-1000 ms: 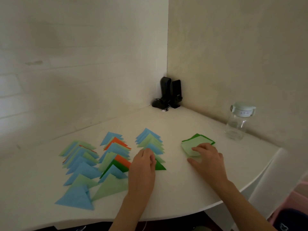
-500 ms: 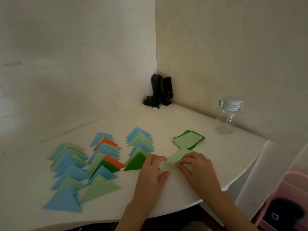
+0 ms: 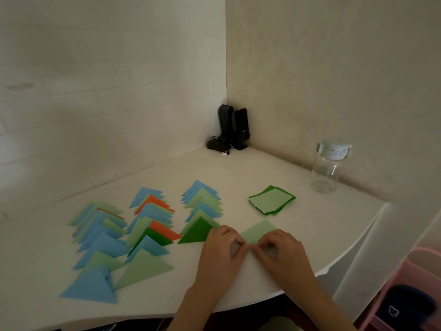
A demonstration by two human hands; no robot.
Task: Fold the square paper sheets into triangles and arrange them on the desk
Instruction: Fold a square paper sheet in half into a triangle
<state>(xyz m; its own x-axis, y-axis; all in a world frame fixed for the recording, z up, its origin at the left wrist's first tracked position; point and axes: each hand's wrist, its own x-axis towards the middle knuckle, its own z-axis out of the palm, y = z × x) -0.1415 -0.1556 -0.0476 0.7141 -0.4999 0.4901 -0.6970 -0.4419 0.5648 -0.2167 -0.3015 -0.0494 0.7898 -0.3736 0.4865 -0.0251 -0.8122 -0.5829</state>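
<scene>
A light green paper sheet [image 3: 259, 231] lies on the white desk [image 3: 322, 230] near its front edge. My left hand [image 3: 220, 249] and my right hand [image 3: 280, 249] sit side by side on its near part, fingertips curled and pinching the paper where they meet. Most of the sheet's near half is hidden under the hands. A small stack of green square sheets [image 3: 272, 199] rests behind it. Three rows of folded blue, green and orange triangles [image 3: 148, 225] spread over the desk to the left, the nearest dark green triangle [image 3: 196, 232] touching my left hand.
A clear bottle with a pale lid [image 3: 328, 167] stands at the back right by the wall. Two black speakers [image 3: 232, 129] fill the corner. The desk edge curves close to my wrists; a pink bin [image 3: 405, 295] sits below on the right.
My right hand took a light green sheet off the stack and brought it to the front of the desk. My left hand left the dark green triangle and joined it on the sheet.
</scene>
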